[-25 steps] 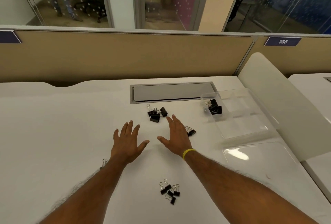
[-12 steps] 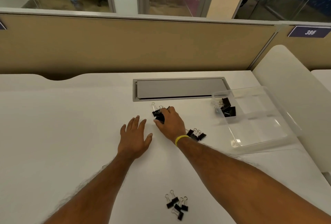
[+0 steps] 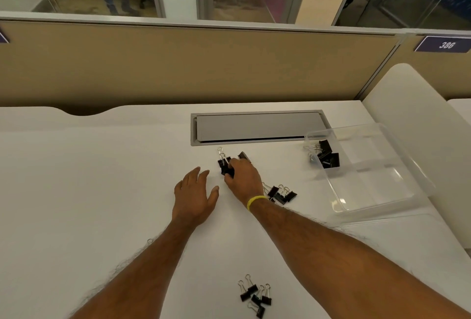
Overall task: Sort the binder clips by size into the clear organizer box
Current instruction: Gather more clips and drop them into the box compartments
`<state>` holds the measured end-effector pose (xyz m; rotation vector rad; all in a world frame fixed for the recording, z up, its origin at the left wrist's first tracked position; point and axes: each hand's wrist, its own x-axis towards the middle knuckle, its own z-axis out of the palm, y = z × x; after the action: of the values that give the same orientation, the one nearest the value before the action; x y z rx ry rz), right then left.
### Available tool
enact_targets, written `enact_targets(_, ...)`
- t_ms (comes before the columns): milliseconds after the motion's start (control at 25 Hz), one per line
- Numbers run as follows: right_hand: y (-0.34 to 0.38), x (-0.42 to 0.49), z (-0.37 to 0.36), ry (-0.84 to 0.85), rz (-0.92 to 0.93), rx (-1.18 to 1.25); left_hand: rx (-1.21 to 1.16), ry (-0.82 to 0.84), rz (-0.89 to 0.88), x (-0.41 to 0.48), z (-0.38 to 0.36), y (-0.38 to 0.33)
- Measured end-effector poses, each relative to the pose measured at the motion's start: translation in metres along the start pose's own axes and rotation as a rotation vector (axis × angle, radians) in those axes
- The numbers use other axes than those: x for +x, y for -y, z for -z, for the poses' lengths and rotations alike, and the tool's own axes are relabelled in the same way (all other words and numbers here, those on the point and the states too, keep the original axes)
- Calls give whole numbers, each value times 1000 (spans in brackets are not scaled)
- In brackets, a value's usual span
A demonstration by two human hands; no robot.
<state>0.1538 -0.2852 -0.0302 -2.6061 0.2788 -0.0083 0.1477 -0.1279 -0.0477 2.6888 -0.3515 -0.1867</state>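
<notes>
1. The right hand (image 3: 243,178) is down on the far pile of binder clips (image 3: 223,163), fingers curled round one black clip (image 3: 228,172). Most of that clip is hidden, so its size is hard to judge.
2. The left hand (image 3: 195,196) lies flat and relaxed on the table (image 3: 89,178) just beside it, holding nothing.
3. More clips (image 3: 281,194) peek out by the right wrist, and a small bunch (image 3: 256,295) sits between the forearms.
4. The table is white with a grey hatch (image 3: 254,126) set into it. A beige partition (image 3: 178,69) stands behind, with glass beyond.
5. The clear organizer box (image 3: 369,183) is to the right, with several black clips (image 3: 327,157) in its far-left corner. Its dividers are hard to make out.
</notes>
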Motion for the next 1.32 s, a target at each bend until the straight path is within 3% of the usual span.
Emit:
enact_targets(240,-4,-7,-1,9,5,65,-74,-6,-7,-2,2,-3)
enact_targets(480,-9,-24,-7,-35,11,205,-489,-32,108,3,-1,-15)
enact_targets(760,-15,-25,-7,-75,33,235,-534,35,116,11,-2,-26)
enact_targets(880,-18,-22,-4,-82,61,181,-541,45,125,12,-2,-25)
enact_targets(1120,-7,-5,-2,189,166,-208,-559,53,122,11,1,-25)
enact_targets(1320,2,-5,-8,214,303,-249,-586,33,127,11,1,-21)
